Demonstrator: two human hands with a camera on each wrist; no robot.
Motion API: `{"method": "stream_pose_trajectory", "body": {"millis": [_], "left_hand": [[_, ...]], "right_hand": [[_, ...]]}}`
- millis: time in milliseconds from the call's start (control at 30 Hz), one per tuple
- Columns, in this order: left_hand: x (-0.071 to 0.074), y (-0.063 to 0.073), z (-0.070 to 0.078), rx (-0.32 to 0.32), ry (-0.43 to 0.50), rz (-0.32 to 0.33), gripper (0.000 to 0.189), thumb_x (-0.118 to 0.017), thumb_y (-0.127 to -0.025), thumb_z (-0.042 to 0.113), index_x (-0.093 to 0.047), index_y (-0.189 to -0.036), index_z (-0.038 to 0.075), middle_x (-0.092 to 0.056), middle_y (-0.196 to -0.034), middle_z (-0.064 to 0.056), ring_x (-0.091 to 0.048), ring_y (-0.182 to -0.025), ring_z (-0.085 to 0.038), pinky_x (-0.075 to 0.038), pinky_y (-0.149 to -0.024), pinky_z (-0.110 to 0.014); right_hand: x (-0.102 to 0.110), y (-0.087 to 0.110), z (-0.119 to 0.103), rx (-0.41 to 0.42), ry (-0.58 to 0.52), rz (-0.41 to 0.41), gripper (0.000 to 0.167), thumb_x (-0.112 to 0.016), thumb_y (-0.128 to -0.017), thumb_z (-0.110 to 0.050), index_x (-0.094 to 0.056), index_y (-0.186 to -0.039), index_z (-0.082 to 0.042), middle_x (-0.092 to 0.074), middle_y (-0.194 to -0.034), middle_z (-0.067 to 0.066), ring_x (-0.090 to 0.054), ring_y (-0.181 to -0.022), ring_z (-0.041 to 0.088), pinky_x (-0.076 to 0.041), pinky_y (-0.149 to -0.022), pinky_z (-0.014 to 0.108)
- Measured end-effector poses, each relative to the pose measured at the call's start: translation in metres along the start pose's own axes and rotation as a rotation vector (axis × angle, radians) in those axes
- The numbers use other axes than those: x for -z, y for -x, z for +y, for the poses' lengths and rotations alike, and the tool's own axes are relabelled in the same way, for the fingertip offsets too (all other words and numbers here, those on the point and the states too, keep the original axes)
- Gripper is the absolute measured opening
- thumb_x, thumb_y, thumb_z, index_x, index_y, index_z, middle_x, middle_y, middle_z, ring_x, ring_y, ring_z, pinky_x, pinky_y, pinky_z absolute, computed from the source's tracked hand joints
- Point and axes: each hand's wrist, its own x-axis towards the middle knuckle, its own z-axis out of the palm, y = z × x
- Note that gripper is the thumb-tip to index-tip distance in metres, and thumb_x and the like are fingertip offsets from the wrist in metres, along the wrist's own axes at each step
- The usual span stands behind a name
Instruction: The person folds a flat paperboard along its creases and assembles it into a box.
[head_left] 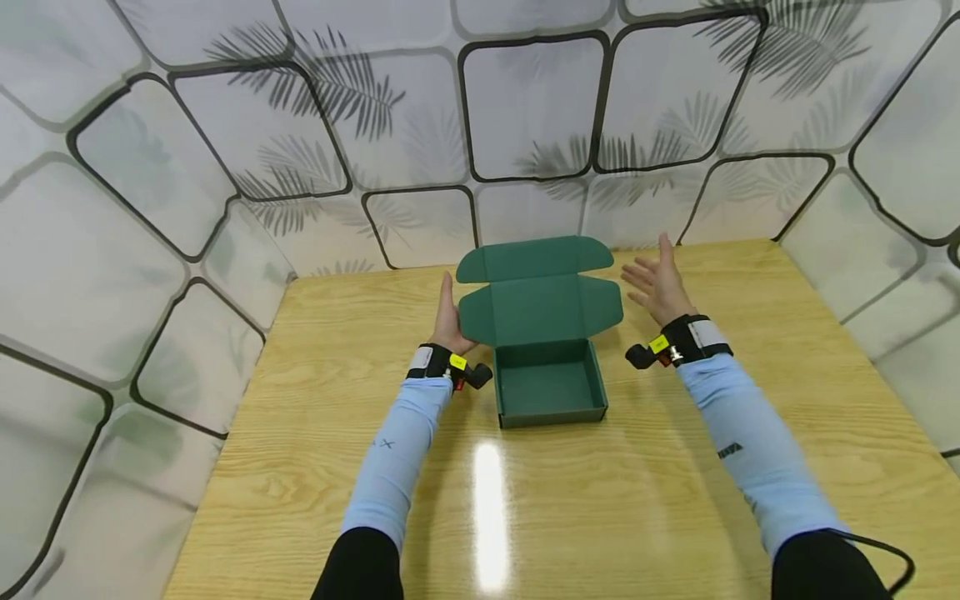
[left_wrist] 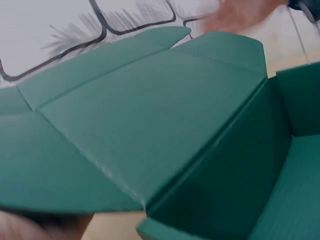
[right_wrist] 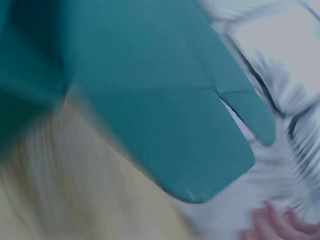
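Observation:
A green cardboard box stands on the table with its hinged lid folded back, side flaps spread. The inside of the box holds nothing visible. My left hand is at the lid's left side flap, thumb pointing up, with its fingers partly hidden behind the flap; in the left wrist view part of that hand shows beneath the flap. Off to the right of the lid, my right hand is apart from the cardboard, fingers spread and thumb raised. Its fingertips appear blurred in the right wrist view.
The wooden table reaches back to a patterned curtain, which also surrounds both sides. Each forearm wears a wrist strap with a small camera. A black cable hangs by the right sleeve.

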Motion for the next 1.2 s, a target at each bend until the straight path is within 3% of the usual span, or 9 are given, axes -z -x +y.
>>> {"method": "stream_pose_trajectory", "body": {"millis": [100, 233, 400, 633, 700, 800, 900, 967, 1200], "left_hand": [[-0.004, 0.002, -0.001, -0.017, -0.054, -0.064, 0.072, -0.023, -0.091, 0.073, -0.061, -0.062, 0.019, -0.049, -0.049, 0.009, -0.050, -0.048, -0.004, -0.041, -0.056, -0.018], [-0.010, 0.006, -0.004, -0.088, -0.171, -0.075, 0.066, -0.023, -0.098, 0.063, -0.068, -0.081, 0.019, -0.063, -0.060, 0.008, -0.059, -0.055, -0.003, -0.048, -0.059, -0.018], [-0.017, 0.006, -0.009, -0.170, -0.304, -0.003, 0.055, -0.027, -0.101, 0.056, -0.065, -0.099, 0.017, -0.067, -0.071, 0.009, -0.063, -0.064, -0.003, -0.052, -0.065, -0.019], [-0.031, 0.007, -0.015, -0.188, -0.587, 0.146, 0.068, -0.030, -0.099, 0.057, -0.022, -0.154, 0.019, -0.039, -0.146, 0.002, -0.039, -0.129, -0.013, -0.031, -0.110, -0.038], [-0.036, 0.008, -0.017, -0.197, -0.663, 0.159, 0.072, -0.032, -0.099, 0.055, -0.011, -0.157, 0.018, -0.019, -0.159, -0.001, -0.022, -0.142, -0.019, -0.019, -0.117, -0.046], [-0.041, 0.008, -0.020, -0.236, -0.797, 0.153, 0.069, -0.040, -0.100, 0.046, -0.013, -0.154, 0.013, -0.017, -0.160, -0.010, -0.018, -0.147, -0.027, -0.017, -0.118, -0.050], [-0.040, 0.009, -0.024, -0.248, -0.945, 0.129, 0.074, -0.050, -0.098, 0.039, -0.007, -0.153, 0.014, -0.013, -0.160, -0.012, -0.016, -0.148, -0.028, -0.019, -0.118, -0.050], [-0.037, 0.012, -0.024, -0.229, -1.044, 0.093, 0.086, -0.056, -0.095, 0.038, 0.003, -0.153, 0.015, -0.005, -0.161, -0.013, -0.012, -0.149, -0.028, -0.018, -0.119, -0.050], [-0.024, 0.030, -0.021, -0.083, -1.354, -0.080, 0.134, -0.069, -0.077, 0.064, 0.033, -0.147, 0.013, 0.028, -0.157, -0.013, 0.006, -0.149, -0.029, -0.014, -0.120, -0.048]], "right_hand": [[0.006, -0.008, 0.006, -0.335, -0.027, -0.262, 0.100, -0.008, -0.085, -0.080, 0.013, -0.154, -0.010, 0.011, -0.163, 0.009, 0.002, -0.151, 0.022, -0.006, -0.123, 0.037], [0.003, -0.007, 0.014, -0.426, -0.039, -0.384, 0.104, -0.006, -0.082, -0.082, 0.007, -0.155, -0.009, -0.029, -0.155, 0.013, -0.033, -0.139, 0.022, -0.027, -0.113, 0.033], [-0.011, 0.003, 0.014, -0.346, -0.129, -0.405, 0.086, -0.021, -0.088, -0.077, -0.055, -0.122, -0.005, -0.071, -0.080, 0.000, -0.066, -0.082, 0.013, -0.048, -0.086, 0.028], [-0.025, 0.006, 0.022, -0.160, -0.131, -0.523, 0.070, -0.030, -0.092, -0.070, -0.069, -0.097, -0.011, -0.071, -0.076, -0.002, -0.067, -0.073, 0.010, -0.053, -0.075, 0.026], [-0.031, 0.006, 0.029, -0.097, -0.105, -0.515, 0.065, -0.035, -0.091, -0.070, -0.067, -0.095, -0.013, -0.067, -0.074, -0.005, -0.064, -0.070, 0.009, -0.052, -0.071, 0.025], [-0.044, 0.013, 0.036, 0.008, 0.030, -0.462, 0.073, -0.032, -0.091, -0.071, -0.048, -0.137, -0.017, -0.061, -0.123, -0.004, -0.058, -0.110, 0.008, -0.044, -0.100, 0.031], [-0.052, 0.022, 0.041, 0.095, 0.190, -0.394, 0.083, -0.027, -0.094, -0.069, 0.000, -0.157, -0.021, -0.009, -0.162, -0.001, -0.014, -0.146, 0.014, -0.010, -0.120, 0.045], [-0.053, 0.028, 0.044, 0.138, 0.269, -0.387, 0.083, -0.024, -0.097, -0.062, 0.018, -0.154, -0.019, 0.018, -0.161, 0.002, 0.013, -0.148, 0.021, 0.007, -0.118, 0.053], [-0.027, 0.045, 0.049, 0.172, 0.670, -0.435, 0.097, -0.042, -0.098, -0.053, 0.029, -0.148, -0.009, 0.033, -0.155, 0.014, 0.027, -0.144, 0.033, 0.008, -0.114, 0.064]]}}
